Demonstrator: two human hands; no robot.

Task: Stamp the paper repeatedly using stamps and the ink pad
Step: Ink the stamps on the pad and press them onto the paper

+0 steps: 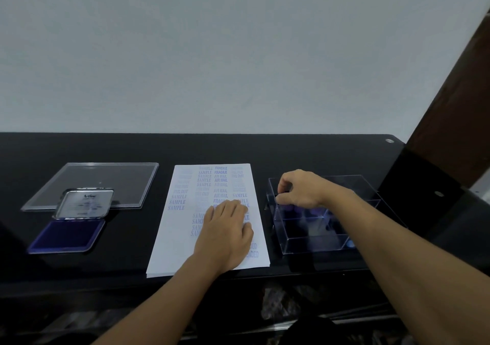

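The open ink pad (pixel 66 234) is set far left on the desk (pixel 132 148). The paper (pixel 183 241), centre, is pressed by the flat, straight-fingered left hand (pixel 225 233). Right, stamps (pixel 315 210) in a clear box (pixel 315 244) are reached by the right hand (pixel 299 189); whether its curled grip is closed on one cannot be told.

Dim, soft, slightly blurred view; wide-angle bending at edges

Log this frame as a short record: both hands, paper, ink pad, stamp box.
left hand: flat on the paper, fingers straight
right hand: fingers curled at the clear box's far-left corner; what it holds, if anything, is unclear
paper: between ink pad and clear box, bearing blue SAMPLE, FRAGILE, AIR MAIL prints
ink pad: lid raised, blue pad exposed
clear tray: flat behind ink pad
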